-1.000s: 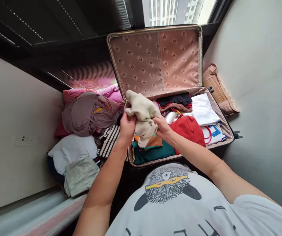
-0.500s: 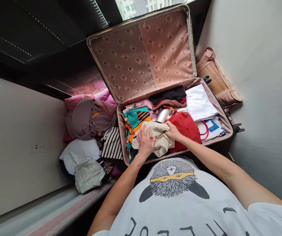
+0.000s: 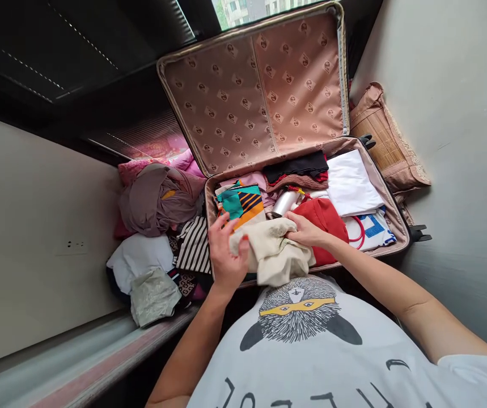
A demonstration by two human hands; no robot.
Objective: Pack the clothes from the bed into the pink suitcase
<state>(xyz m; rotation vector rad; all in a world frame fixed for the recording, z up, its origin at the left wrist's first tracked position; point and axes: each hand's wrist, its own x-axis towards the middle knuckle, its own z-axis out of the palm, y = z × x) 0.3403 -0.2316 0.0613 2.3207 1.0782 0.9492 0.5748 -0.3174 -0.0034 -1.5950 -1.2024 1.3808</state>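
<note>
While the suitcase (image 3: 243, 122) lay open, a bunched beige cloth (image 3: 283, 252) covered part of its near edge, longest roughly from left to right. A red cloth (image 3: 322, 218) lay inside, farther right. The left hand (image 3: 228, 260) spread its fingers at the beige cloth's left end, contact unclear. The right hand (image 3: 305, 231), nearer, gripped its far edge, most of it lying left and near.

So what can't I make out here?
In the head view:
Crumpled cream cloth: underside hidden by its upper folds.
Open pink-lined suitcase: floor hidden beneath multicoloured folded clothes.
White T-shirt with black lettering: lettering cut off by the bottom edge.
Bare left hand: overlaps the cloth, so touching is unclear.
</note>
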